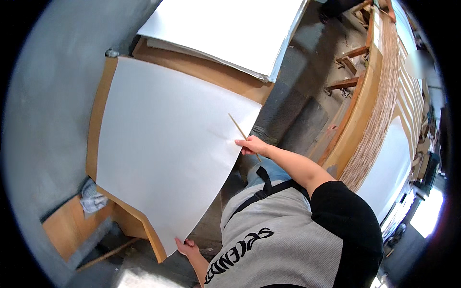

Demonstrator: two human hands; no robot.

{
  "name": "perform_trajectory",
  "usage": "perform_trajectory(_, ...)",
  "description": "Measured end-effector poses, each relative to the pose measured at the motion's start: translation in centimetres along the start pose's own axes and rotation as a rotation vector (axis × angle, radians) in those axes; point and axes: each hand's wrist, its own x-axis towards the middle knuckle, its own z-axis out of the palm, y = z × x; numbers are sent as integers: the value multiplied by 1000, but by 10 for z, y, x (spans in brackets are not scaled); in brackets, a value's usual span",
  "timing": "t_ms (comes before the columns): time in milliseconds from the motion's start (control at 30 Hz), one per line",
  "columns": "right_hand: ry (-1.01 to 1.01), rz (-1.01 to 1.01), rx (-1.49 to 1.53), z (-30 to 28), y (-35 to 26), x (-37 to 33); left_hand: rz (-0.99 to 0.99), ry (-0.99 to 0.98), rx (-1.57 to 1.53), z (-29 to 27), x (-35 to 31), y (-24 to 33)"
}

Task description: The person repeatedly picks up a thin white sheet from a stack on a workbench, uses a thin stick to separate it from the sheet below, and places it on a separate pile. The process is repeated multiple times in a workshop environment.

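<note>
A large white sheet [168, 144] lies spread in front of me over a brown board [98, 115], whose edge shows along the left and at the near corner. My left hand [188, 247] grips the sheet's near edge close to its lower corner, thumb on top and fingers mostly hidden beneath. At the sheet's right edge my right hand [252, 145] is closed on the paper, which is slightly creased there. A thin tan stick [236, 124] passes through the same hand, its far end slanting over the sheet.
Beyond the sheet stands a stack of white sheets [221, 33]. A grey wall [48, 120] runs along the left, with a crumpled cloth [93, 197] near it. On the right is a long stack of brown-edged layers [377, 120] on a wooden frame; another person's arm [390, 12] shows at its far end.
</note>
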Motion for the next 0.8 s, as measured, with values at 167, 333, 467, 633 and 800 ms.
perform_trajectory(167, 118, -171, 105, 29, -20, -18, 559, -235, 81, 96, -91, 145)
perform_trajectory(333, 104, -413, 307, 15, -75, -72, 765, -731, -85, 209, -144, 254)
perform_trajectory(467, 267, -690, 269, -4, -119, -164, 1438, -871, -72, 296, -226, 304)
perform_trajectory(633, 419, -1071, 513, -35, -114, -320, 1581, -1075, -350, 364, -352, 328)
perform_trajectory(800, 531, -1572, 528, -54, -108, -483, 1094, -1781, -353, 419, -493, 344)
